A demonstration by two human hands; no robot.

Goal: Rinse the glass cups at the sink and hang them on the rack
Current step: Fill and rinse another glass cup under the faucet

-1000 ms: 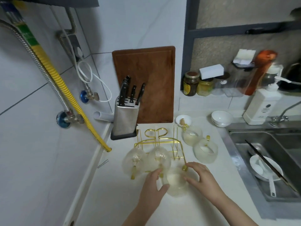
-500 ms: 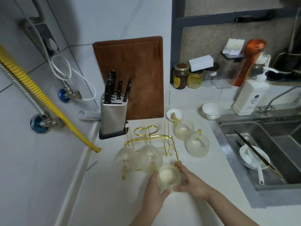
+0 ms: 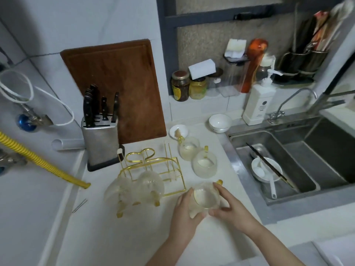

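Hands are both on one glass cup (image 3: 205, 198) down at the 6 o'clock end of the white counter (image 3: 119, 233). Left hand (image 3: 185, 212) wraps its fingers around the cup's left side, right hand (image 3: 229, 206) curls around the right side, so it's clamped between the two, mouth facing up toward the camera. Its little gold handle (image 3: 219, 182) pokes out at about 1 o'clock of the cup.

Gold wire rack (image 3: 151, 169) sits just at 10 o'clock from the held cup, and two frosted cups (image 3: 134, 189) already hang on it upside down, side by side, handles pointing toward the camera. Two more cups (image 3: 197, 156) stand upright on the counter at 12 o'clock from the hands, touching or nearly touching each other, can't quite tell which.

Steel sink (image 3: 288, 166) is off at 3 o'clock with a white bowl (image 3: 266, 171), a spoon and dark chopsticks (image 3: 269, 166) in it. Knife block (image 3: 99, 139) and a wooden cutting board (image 3: 119, 89) lean up at 11 o'clock, a small white bowl (image 3: 220, 122) and a pump bottle (image 3: 258, 104) sit at 1 o'clock.
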